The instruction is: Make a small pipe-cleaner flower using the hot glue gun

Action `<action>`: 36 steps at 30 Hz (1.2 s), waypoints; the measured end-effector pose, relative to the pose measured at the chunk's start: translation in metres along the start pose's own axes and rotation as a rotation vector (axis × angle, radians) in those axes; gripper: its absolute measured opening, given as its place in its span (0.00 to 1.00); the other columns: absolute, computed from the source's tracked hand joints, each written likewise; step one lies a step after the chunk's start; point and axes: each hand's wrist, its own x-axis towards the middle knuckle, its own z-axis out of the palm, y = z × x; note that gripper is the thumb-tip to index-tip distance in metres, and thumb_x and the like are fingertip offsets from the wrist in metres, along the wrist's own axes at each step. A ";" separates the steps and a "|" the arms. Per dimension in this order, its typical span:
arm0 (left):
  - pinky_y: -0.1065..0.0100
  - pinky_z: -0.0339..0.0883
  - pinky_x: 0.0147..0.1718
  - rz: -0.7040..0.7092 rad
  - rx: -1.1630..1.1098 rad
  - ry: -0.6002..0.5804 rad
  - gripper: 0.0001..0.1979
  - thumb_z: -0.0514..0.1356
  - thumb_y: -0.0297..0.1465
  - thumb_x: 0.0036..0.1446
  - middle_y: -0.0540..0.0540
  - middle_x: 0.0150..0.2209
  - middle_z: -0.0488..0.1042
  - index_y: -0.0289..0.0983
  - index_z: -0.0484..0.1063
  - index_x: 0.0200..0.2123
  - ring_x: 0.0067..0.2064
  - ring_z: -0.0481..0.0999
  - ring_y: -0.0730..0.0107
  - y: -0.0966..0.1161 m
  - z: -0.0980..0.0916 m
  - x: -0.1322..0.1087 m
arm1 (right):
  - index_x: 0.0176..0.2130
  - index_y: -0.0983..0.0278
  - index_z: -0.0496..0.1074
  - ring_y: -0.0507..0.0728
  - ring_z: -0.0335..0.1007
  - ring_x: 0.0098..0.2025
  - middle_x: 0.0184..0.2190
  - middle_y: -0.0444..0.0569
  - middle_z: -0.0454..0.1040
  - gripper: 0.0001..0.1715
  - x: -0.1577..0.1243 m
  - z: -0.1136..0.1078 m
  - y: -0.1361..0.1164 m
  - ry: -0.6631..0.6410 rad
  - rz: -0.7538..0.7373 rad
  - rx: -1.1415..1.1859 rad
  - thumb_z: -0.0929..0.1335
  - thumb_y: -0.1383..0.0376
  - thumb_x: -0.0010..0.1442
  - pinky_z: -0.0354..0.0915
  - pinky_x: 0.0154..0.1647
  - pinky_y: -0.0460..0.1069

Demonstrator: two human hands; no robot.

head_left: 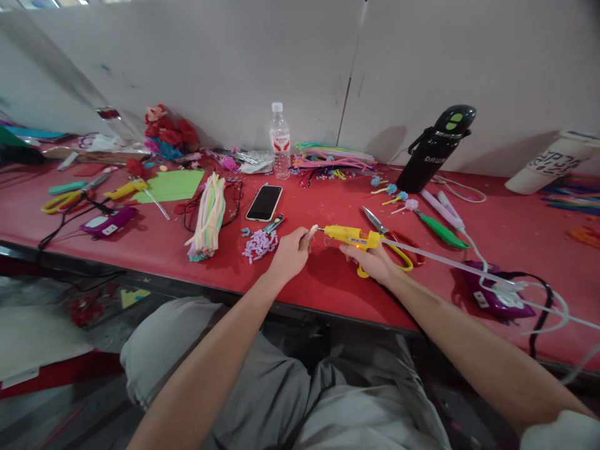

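Observation:
My right hand (375, 261) is wrapped round the grip of a yellow glue gun (347, 235), a long clear glue stick (435, 259) trailing from its back. The gun's nozzle points left and meets, or nearly meets, a small whitish piece (313, 230) pinched in my left hand (293, 250). That piece is too small to name; it may be fuzzy. Just left of my left hand lies a pile of small lilac pieces (260, 245). Scissors (398, 244) with yellow and red handles lie behind my right hand.
A phone (264, 203), a bundle of pale pipe cleaners (209, 212) and a water bottle (280, 144) are on the red table (300, 294). To the right stand a black bottle (434, 153), green-handled pliers (440, 230) and a purple power strip (492, 294) with cords. A second yellow glue gun (126, 189) lies left.

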 end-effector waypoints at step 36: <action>0.70 0.59 0.30 0.000 -0.047 -0.007 0.19 0.46 0.42 0.67 0.51 0.24 0.70 0.37 0.68 0.31 0.26 0.68 0.72 0.000 0.001 0.000 | 0.20 0.64 0.69 0.50 0.59 0.22 0.19 0.44 0.67 0.17 0.064 -0.081 0.046 0.272 -0.005 0.147 0.71 0.54 0.47 0.54 0.22 0.47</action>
